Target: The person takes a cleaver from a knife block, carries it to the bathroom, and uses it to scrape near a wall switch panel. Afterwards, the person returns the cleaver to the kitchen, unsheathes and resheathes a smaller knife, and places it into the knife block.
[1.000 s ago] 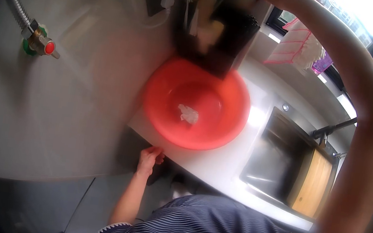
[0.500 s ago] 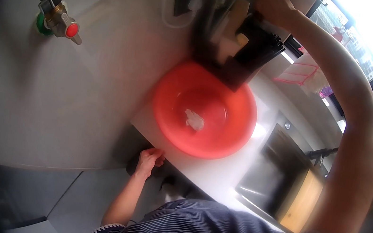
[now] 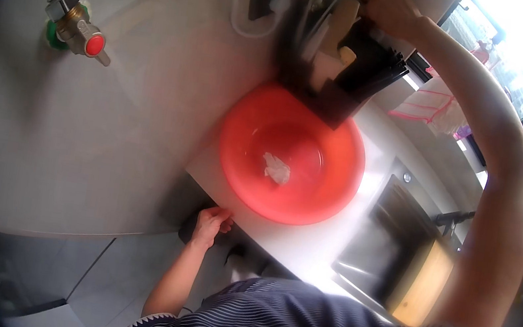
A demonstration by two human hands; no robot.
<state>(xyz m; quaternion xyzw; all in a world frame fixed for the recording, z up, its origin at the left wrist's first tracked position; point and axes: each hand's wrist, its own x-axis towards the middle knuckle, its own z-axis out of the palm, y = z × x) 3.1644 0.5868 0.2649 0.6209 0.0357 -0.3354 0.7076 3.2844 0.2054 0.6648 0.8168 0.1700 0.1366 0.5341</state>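
Note:
My left hand (image 3: 213, 223) is at the front edge of the white counter (image 3: 206, 176), fingers curled together; anything inside them is hidden. A red basin (image 3: 238, 184) rests on the counter with a crumpled whitish piece (image 3: 276, 170) inside. Behind it stands a dark holder (image 3: 340, 104) with knives and other utensils, overlapping the basin's rim in view. At the top, my right hand (image 3: 387, 7) reaches above this holder with bent fingers apart; no held object can be made out.
A metal sink (image 3: 374, 239) with a wooden board (image 3: 422, 283) lies to the right. Pink-and-white cloths (image 3: 426, 106) hang by the window. On the left wall is a valve with a red button (image 3: 95, 44), and a white plug (image 3: 280, 3) sits in a dark socket.
The view has shifted, moving the basin and utensil holder rightward in the picture. My right hand, cut off at the top edge earlier, now shows more fully. My left hand stays by the counter edge.

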